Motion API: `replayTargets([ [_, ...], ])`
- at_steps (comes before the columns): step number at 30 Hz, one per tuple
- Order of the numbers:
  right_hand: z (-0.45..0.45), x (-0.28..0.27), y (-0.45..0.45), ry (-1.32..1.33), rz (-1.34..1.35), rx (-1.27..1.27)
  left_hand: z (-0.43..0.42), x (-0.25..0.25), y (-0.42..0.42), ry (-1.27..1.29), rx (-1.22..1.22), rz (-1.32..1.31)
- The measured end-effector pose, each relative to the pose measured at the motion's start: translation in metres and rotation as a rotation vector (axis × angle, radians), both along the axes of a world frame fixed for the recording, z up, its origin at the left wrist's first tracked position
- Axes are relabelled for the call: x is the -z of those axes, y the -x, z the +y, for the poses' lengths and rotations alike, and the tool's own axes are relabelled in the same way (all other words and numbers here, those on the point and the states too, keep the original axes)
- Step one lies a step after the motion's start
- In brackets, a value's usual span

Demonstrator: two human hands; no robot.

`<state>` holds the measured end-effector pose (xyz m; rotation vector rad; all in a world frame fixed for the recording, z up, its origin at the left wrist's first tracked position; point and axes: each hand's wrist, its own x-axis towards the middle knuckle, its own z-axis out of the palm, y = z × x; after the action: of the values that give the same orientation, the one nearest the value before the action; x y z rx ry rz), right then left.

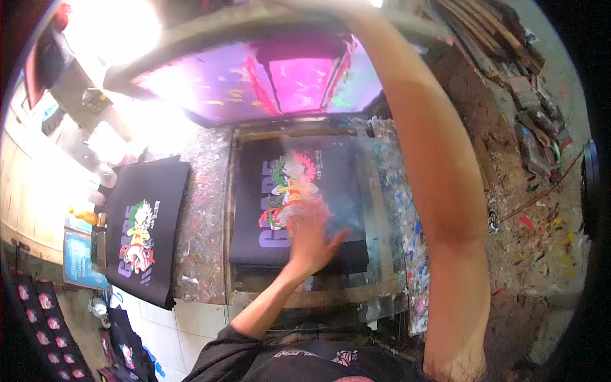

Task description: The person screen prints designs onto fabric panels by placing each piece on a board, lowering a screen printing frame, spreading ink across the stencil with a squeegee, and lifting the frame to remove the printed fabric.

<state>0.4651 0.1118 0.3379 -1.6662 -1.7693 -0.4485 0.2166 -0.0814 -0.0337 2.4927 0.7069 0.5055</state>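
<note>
My left hand (pixel 313 245) is over the lower part of a black printed cloth (pixel 254 184), its fingers blurred but spread, with the thumb out to the right. The cloth lies on the work board in front of me and bears a colourful figure and large purple letters. My right arm reaches up to the raised screen frame (pixel 248 121) behind the cloth; my right hand (pixel 318 5) is at the top edge of the view, and its fingers are cut off or too blurred to make out. The screen (pixel 302 83) shows a pink panel.
Another black printed cloth (pixel 162 191) lies on the paint-spattered table (pixel 207 191) to the left. Beyond it stand bottles (pixel 105 175) and a blue box (pixel 86 258). Wooden strips (pixel 477 28) are at the upper right. Printed dark pieces (pixel 48 302) lie at the lower left.
</note>
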Motion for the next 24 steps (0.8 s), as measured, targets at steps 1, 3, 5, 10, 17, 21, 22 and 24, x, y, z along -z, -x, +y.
replayTargets([
  [1, -0.015, 0.003, 0.005, 0.079, -0.016, -0.021, 0.0, 0.008, -0.026, -0.038, 0.084, -0.046],
  [3, -0.046, 0.008, 0.019, 0.205, -0.048, 0.05, 0.022, -0.03, -0.043, 0.446, 0.256, -0.226],
  [5, -0.092, 0.014, 0.06, 0.251, -0.075, 0.259, 0.023, -0.086, -0.028, 0.151, 0.16, -0.563],
  [10, -0.199, 0.097, 0.143, 0.071, -0.083, 0.274, 0.074, -0.18, 0.111, -0.845, -0.658, -0.248],
  [17, -0.252, 0.298, 0.181, 0.468, 0.013, 0.122, 0.048, -0.027, 0.22, -0.397, -0.129, 0.238],
  [21, -0.281, 0.327, 0.17, 0.613, -0.011, 0.065, 0.034, -0.007, 0.22, -0.26, -0.16, 0.024],
  [22, -0.29, 0.336, 0.171, 0.635, -0.016, 0.058, 0.033, -0.002, 0.221, -0.237, -0.168, 0.025],
  [24, -0.295, 0.354, 0.166, 0.252, -0.315, -0.058, 0.037, 0.006, 0.218, -0.266, -0.174, -0.003],
])
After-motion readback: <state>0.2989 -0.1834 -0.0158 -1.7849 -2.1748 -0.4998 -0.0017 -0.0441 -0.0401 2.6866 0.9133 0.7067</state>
